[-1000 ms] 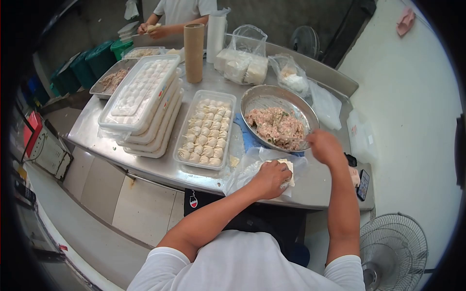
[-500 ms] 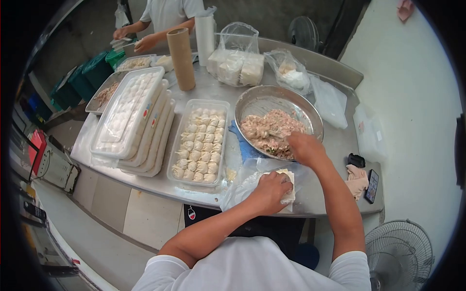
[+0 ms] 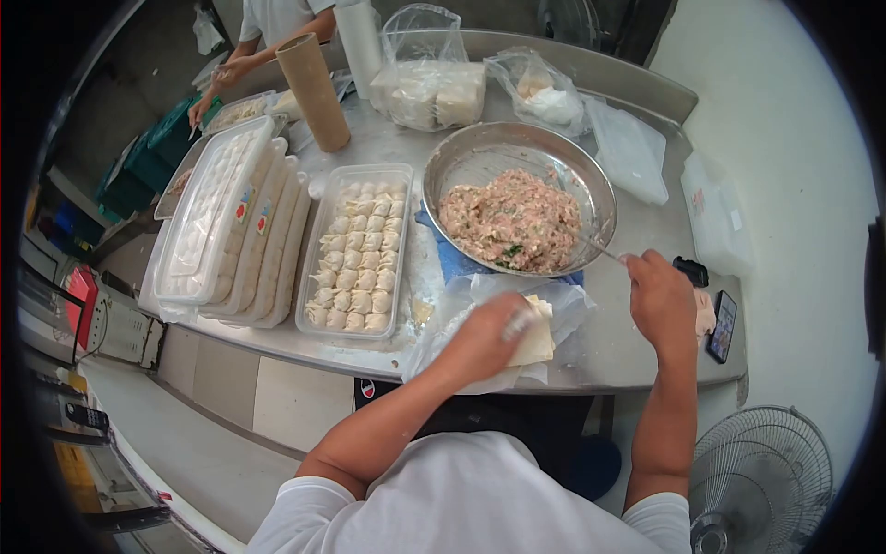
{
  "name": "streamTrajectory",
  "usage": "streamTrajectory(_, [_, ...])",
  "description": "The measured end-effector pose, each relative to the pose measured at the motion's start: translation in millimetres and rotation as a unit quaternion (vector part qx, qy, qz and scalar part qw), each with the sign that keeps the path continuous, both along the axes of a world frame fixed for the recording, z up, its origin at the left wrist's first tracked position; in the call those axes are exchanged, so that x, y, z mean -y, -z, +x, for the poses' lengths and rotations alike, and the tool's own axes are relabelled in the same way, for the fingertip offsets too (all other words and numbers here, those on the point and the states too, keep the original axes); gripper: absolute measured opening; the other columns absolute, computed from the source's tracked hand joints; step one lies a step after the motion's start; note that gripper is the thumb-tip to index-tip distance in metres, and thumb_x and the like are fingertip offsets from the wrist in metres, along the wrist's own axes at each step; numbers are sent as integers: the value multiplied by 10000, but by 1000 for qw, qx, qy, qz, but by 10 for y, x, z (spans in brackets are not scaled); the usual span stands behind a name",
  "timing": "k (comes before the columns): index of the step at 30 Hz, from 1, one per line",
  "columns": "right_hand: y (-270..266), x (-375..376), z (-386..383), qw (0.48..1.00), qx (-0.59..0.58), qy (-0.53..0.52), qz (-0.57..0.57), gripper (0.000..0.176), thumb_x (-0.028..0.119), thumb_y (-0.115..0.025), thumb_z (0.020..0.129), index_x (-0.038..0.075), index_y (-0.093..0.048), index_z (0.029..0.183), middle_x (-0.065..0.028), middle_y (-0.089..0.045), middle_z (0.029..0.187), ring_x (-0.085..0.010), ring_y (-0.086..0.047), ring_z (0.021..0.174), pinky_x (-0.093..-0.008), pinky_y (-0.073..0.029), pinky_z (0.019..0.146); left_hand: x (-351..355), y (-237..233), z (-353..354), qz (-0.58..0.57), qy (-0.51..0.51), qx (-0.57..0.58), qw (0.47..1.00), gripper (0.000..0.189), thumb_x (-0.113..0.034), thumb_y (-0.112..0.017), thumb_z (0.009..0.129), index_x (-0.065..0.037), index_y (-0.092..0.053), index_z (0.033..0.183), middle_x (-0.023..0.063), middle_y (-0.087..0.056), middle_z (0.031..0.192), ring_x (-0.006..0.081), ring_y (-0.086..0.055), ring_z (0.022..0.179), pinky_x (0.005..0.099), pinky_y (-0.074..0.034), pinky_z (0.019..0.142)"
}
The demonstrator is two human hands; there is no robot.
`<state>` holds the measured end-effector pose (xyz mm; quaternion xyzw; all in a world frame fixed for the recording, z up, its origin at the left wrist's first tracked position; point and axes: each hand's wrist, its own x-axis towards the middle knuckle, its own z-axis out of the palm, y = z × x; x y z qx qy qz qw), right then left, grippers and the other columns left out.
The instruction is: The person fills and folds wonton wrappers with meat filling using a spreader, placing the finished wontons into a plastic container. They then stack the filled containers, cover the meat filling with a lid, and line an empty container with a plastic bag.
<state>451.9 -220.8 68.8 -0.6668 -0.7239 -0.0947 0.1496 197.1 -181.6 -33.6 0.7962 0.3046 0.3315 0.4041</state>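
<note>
The person's right fingers are closed around a thin utensil that reaches into the meat mixture at ten o'clock from them. The left hand is blurred over the left side of the square wrappers; whether its fingers are open or gripping cannot be told. From that hand, the round pan holding the mixture sits at twelve o'clock, the tray of dumplings at ten, all on the metal surface.

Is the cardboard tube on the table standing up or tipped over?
Standing up: the cardboard tube has its open end on top.
</note>
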Motion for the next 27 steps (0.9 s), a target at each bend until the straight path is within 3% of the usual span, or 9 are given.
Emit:
streamTrajectory(2, [49, -93, 28, 998, 40, 55, -8, 237, 47, -534, 822, 91, -679, 1003, -119, -604, 857, -348, -632, 770, -457, -512, 671, -69, 45, -99, -169, -100, 120, 973, 159, -196, -573, 955, -79, -577, 1063, 106, -625, 1087, 291, -604, 1040, 402, -469, 885])
streamTrajectory(4, [188, -190, 45, 998, 61, -22, -26, 263, 41, -522, 820, 105, -684, 1017, -105, -618, 874, -331, -647, 793, -441, -527, 678, -108, 74, -241, -251, -148, 174, 941, 172, -234, -520, 997, -85, -555, 1076, 98, -627, 1086, 312, -610, 1037, 397, -483, 884])
streamTrajectory(6, [183, -199, -80, 995, 65, -47, -65, 266, 51, -524, 820, 114, -687, 1021, -92, -626, 880, -318, -652, 799, -435, -532, 684, -116, -26, -391, -415, -102, 496, 756, 275, -288, -462, 1029, -72, -536, 1182, 95, -619, 1163, 297, -596, 1120, 421, -474, 962])
streamTrajectory(7, [194, -195, -140, 990, 69, -72, -105, 270, 60, -526, 820, 123, -690, 1026, -79, -634, 885, -305, -656, 806, -429, -538, 691, -104, -75, -447, -414, -107, 497, 755, 275, -288, -462, 1029, -72, -536, 1182, 95, -619, 1163, 297, -596, 1120, 421, -474, 962])
streamTrajectory(10, [253, -175, -139, 986, 58, -134, -79, 263, 77, -532, 818, 128, -697, 1015, -62, -635, 868, -288, -654, 794, -422, -538, 685, -60, -188, -596, -443, -54, 611, 654, 467, -324, -429, 1032, 8, -460, 1359, 141, -561, 1343, 282, -537, 1254, 438, -413, 1081])
streamTrajectory(14, [-70, -101, 32, 983, 92, -137, -81, 244, 75, -548, 807, 117, -709, 987, -58, -629, 839, -279, -649, 785, -426, -528, 670, -34, -170, -550, -438, -142, 573, 678, 437, -307, -441, 1028, -2, -475, 1339, 133, -574, 1318, 278, -555, 1229, 439, -424, 1074])
streamTrajectory(16, [-313, -49, 82, 988, 112, -76, -75, 224, 63, -558, 801, 108, -715, 953, -73, -623, 818, -290, -641, 754, -432, -513, 653, -5, -122, -562, -459, -159, 492, 723, 399, -266, -468, 1017, -4, -488, 1318, 122, -585, 1297, 269, -565, 1214, 432, -432, 1069])
streamTrajectory(19, [-394, -81, 54, 996, 60, -46, -41, 192, 59, -581, 788, 101, -711, 923, -80, -619, 791, -300, -633, 722, -436, -504, 644, 14, -87, -564, -495, -117, 554, 659, 366, -222, -489, 1005, -6, -495, 1301, 111, -599, 1270, 263, -584, 1187, 419, -446, 1058])
streamTrajectory(27, [-76, -208, -126, 986, 30, -142, -81, 123, 87, -618, 804, 71, -692, 900, -84, -651, 813, -309, -644, 745, -424, -515, 660, 22, -25, -398, -537, -139, 530, 642, 347, -202, -476, 1007, -3, -502, 1290, 122, -604, 1258, 264, -596, 1174, 402, -450, 1060])
